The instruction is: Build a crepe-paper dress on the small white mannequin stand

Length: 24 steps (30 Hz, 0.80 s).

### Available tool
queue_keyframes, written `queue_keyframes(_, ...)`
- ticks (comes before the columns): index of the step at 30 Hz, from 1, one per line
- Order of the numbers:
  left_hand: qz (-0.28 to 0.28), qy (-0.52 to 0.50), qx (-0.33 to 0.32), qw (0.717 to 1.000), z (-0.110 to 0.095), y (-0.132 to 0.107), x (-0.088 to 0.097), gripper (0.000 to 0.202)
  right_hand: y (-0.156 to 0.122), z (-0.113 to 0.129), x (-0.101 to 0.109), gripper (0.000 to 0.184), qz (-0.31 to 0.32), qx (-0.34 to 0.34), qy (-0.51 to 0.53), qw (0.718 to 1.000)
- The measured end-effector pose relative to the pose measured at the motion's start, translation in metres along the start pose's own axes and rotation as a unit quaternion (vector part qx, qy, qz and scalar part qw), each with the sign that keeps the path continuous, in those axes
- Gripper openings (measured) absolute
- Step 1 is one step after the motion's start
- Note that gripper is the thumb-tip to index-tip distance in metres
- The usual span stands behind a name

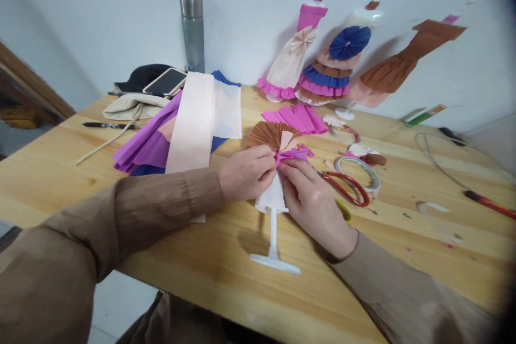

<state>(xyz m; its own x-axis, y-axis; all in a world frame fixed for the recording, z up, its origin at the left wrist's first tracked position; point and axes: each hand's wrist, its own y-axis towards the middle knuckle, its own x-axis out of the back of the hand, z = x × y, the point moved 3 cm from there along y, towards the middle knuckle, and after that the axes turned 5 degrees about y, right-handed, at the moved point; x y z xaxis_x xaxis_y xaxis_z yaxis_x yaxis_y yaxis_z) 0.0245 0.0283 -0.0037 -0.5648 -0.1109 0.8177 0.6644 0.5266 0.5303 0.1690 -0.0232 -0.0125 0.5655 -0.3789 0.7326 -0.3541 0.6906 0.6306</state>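
A small white dress-form stand (pixel 273 232) with a white paper body leans between my hands near the table's front. Round its middle runs a purple crepe paper strip (pixel 293 155). My left hand (pixel 249 172) pinches the strip at the form's left side, its fingertips curled in. On the other side my right hand (pixel 310 199) is closed on the strip, thumb and fingers against the form. Behind the strip, a pleated brown paper fan (pixel 269 135) spreads over the top, with a pale peach paper piece (pixel 287 141) before it. My fingertips partly hide the strip.
Three dressed paper forms (pixel 343 72) stand at the wall. Red-handled scissors (pixel 350 189) and a tape roll (pixel 373 174) lie right of my hands. Stacked crepe paper (pixel 189 123), a phone (pixel 165 81), a pen (pixel 107 125) and a flask (pixel 192 32) are on the left.
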Motion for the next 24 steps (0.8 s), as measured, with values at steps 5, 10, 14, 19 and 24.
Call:
queue_keyframes(5,-0.047,-0.028,0.033,0.998,-0.003,-0.001,0.01,0.019,0.0,0.003,0.002,0.024,0.002,0.002,0.017,1.0)
queue_keyframes(10,-0.072,-0.105,0.114,0.985,0.008,0.001,0.013,0.019,0.0,0.003,0.002,0.025,0.007,0.006,0.024,1.0)
queue_keyframes(14,-0.011,-0.141,0.097,0.985,0.009,0.003,0.009,0.03,-0.001,0.001,0.001,0.029,0.007,-0.003,0.031,0.999)
queue_keyframes(19,-0.044,-0.122,0.097,0.987,0.006,0.003,0.015,0.043,-0.003,0.0,-0.001,0.031,0.005,-0.003,0.023,1.0)
queue_keyframes(24,-0.021,-0.107,0.07,0.992,0.01,0.006,0.01,0.03,-0.003,0.002,-0.001,0.028,-0.004,0.009,0.012,1.0)
